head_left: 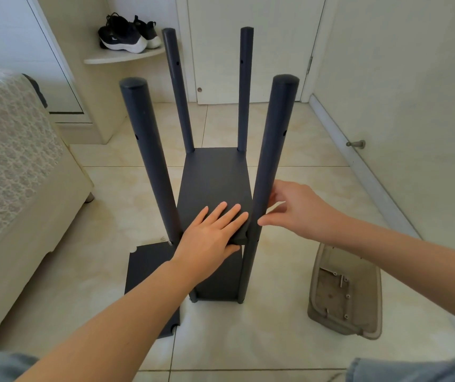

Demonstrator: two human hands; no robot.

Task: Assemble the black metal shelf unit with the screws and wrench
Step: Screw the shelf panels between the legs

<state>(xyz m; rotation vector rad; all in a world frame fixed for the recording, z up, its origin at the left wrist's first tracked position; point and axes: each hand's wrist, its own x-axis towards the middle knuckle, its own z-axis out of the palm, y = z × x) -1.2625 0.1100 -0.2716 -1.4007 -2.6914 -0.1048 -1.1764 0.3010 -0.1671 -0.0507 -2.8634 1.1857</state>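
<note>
The black metal shelf unit stands upright on the tiled floor, with four round posts and a flat black shelf panel (215, 177) set between them. My left hand (212, 235) lies flat on the near end of that panel, fingers straight, thumb under its front edge. My right hand (289, 208) reaches to the near right post (271, 150) at shelf height, thumb and fingers bent toward it; whether they pinch a screw is hidden. A lower shelf (218, 288) sits near the floor. A spare black panel (146, 268) lies flat on the floor at the left.
A beige tray (358, 321) with several small screws lies on the floor at the right. A cream sofa (14, 175) fills the left side. White doors and a wall close the back and right. Black sneakers (127, 34) sit on a corner ledge.
</note>
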